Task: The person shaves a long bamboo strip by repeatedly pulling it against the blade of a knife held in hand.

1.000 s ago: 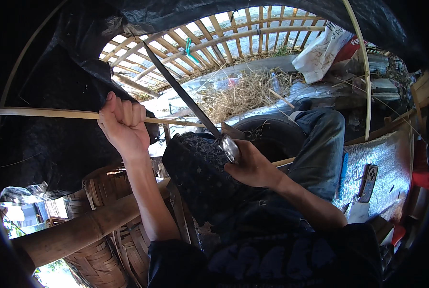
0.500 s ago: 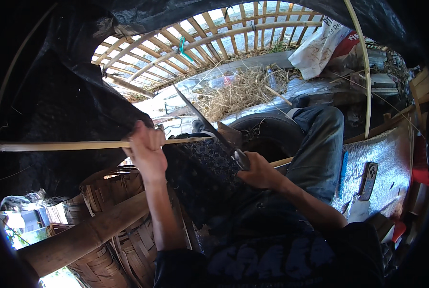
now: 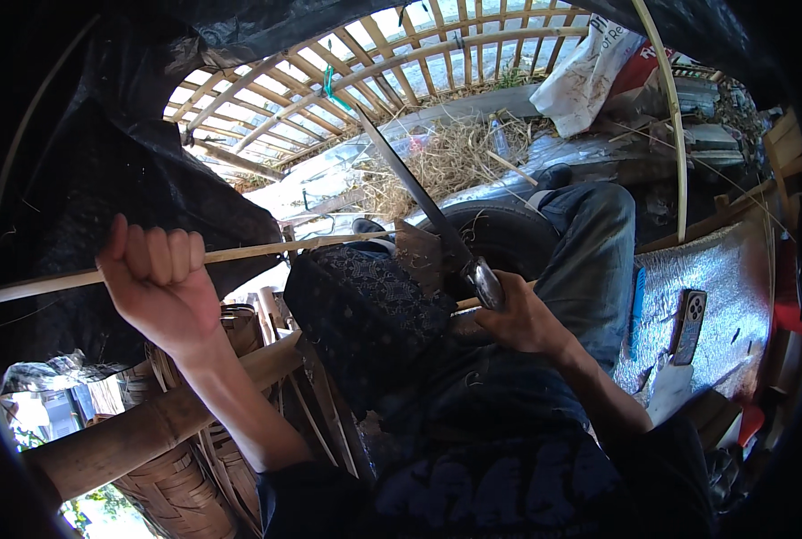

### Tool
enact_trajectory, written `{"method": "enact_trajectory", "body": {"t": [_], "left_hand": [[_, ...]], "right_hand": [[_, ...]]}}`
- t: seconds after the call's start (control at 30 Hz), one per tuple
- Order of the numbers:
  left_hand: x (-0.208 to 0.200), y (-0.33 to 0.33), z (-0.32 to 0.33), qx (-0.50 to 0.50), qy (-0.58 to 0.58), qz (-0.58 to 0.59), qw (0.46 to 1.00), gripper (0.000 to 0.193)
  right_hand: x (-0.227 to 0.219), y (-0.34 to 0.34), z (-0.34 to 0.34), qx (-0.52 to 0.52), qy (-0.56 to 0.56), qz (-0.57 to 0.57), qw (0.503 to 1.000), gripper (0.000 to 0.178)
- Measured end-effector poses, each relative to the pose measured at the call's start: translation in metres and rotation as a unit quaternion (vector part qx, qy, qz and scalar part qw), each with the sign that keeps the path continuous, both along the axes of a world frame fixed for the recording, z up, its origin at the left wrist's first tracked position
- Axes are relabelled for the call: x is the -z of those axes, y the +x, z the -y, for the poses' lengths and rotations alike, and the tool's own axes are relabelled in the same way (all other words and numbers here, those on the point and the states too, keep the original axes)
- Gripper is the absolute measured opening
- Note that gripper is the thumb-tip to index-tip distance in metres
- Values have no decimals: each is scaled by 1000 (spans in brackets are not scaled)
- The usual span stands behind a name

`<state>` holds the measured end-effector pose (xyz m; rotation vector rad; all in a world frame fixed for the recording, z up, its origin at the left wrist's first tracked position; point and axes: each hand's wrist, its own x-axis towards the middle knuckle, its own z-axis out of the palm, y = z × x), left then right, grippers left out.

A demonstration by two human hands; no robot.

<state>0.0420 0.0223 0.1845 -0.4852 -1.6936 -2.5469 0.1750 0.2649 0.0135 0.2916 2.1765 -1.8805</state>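
Note:
Out to the left, my left hand (image 3: pixel 163 283) is closed in a fist around a long, thin bamboo strip (image 3: pixel 275 249). The strip runs past the left side of the view; its other end lies over my lap by a brown flat piece (image 3: pixel 417 256). My right hand (image 3: pixel 525 314) grips the dark handle of a long knife (image 3: pixel 419 196), its blade slanting up and away to the left. Blade and strip look close near the brown piece, but I cannot tell whether they touch. A dark patterned cloth (image 3: pixel 365 287) covers my lap.
A thick bamboo pole (image 3: pixel 132 431) and woven baskets (image 3: pixel 172 494) are at lower left. A tyre (image 3: pixel 500 229) and dry shavings (image 3: pixel 446 175) lie ahead, before a bamboo lattice (image 3: pixel 428 58). To the right, a phone (image 3: pixel 691 328) rests on a silvery sheet (image 3: pixel 724 292).
My left hand has moved left, away from the knife. My right hand and the knife have shifted slightly right. More of the patterned cloth and the brown piece now shows.

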Motion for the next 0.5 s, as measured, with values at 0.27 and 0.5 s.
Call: {"method": "enact_trajectory", "body": {"t": [0.27, 0.5], "left_hand": [[19, -2, -12, -35, 3, 21, 999, 43], [31, -9, -17, -39, -45, 30, 998, 40]], "right_hand": [[8, 6, -8, -75, -42, 99, 991, 28], [21, 10, -3, -74, -65, 87, 991, 24]]}}
